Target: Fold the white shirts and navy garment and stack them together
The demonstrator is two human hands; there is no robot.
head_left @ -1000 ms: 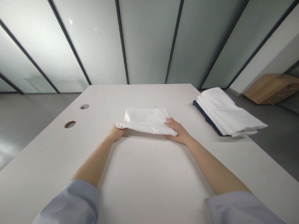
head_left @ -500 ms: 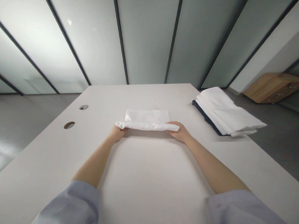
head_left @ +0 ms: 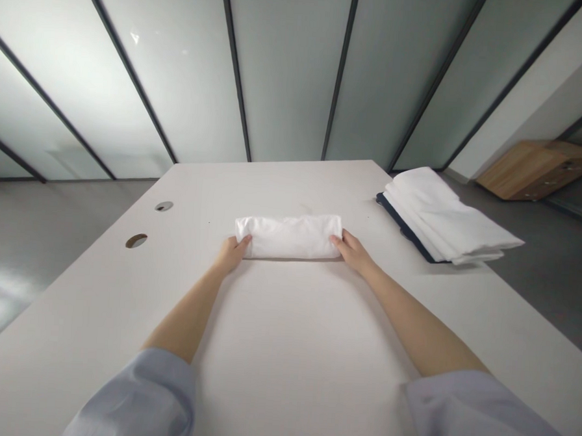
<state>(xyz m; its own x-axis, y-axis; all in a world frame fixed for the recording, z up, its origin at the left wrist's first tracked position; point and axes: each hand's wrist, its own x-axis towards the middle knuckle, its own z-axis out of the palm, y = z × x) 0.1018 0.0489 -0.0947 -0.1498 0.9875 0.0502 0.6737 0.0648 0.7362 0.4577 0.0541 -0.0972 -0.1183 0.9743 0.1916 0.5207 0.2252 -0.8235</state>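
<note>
A folded white cloth (head_left: pixel 290 237) lies as a narrow bundle near the middle of the table. My left hand (head_left: pixel 232 251) grips its left end, thumb on top and fingers mostly hidden at the side. At the opposite end, my right hand (head_left: pixel 354 250) grips the cloth in the same manner, its thumb over the front corner. Whether it is a garment or a plain piece of fabric, I cannot tell.
On the white table (head_left: pixel 284 348), a stack of folded white cloths (head_left: pixel 447 216) rests on a dark blue fabric (head_left: pixel 407 234) at the right edge. Two round holes pierce the tabletop at left, the nearer hole (head_left: pixel 136 241) brown-rimmed. Frosted panels (head_left: pixel 289 68) stand behind; a wooden cabinet (head_left: pixel 532 169) is at far right.
The lifted near edge of the white cloth has been folded over and away from me onto the rest. Both thumbs now press on top at its ends.
</note>
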